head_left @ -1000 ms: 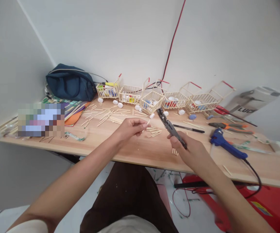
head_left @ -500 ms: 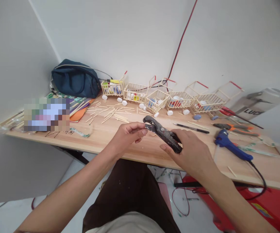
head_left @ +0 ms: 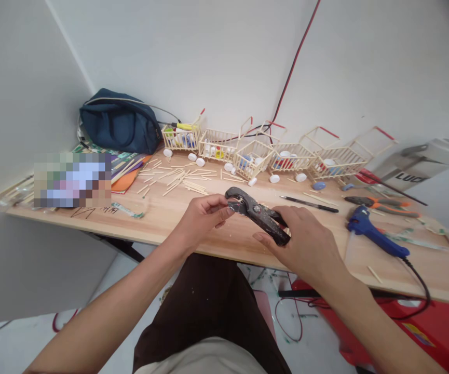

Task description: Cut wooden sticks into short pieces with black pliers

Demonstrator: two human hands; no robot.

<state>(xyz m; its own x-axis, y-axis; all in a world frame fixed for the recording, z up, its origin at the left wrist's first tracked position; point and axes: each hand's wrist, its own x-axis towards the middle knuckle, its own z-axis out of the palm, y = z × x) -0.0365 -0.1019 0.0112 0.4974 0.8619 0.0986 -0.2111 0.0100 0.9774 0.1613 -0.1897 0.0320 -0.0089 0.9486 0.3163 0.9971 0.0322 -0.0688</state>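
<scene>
My right hand (head_left: 304, 240) grips the handles of black cutting pliers (head_left: 256, 212), whose jaws point left. My left hand (head_left: 202, 215) is pinched at the jaws, holding a thin wooden stick that is mostly hidden by my fingers. Both hands hover just above the front part of the wooden table (head_left: 224, 236). Loose wooden sticks (head_left: 177, 179) lie scattered on the table behind my left hand.
A row of small stick-built carts (head_left: 271, 156) with bottle-cap wheels stands along the wall. A blue glue gun (head_left: 376, 236), orange pliers (head_left: 380, 202), a black pen (head_left: 308, 204), a dark blue bag (head_left: 119, 127) and coloured papers (head_left: 125, 174) lie around. A red cable (head_left: 296, 57) runs up the wall.
My right hand swung the pliers down and left, from pointing away to lying across in front of me. My left hand brought its stick to the jaws. The view shifted slightly.
</scene>
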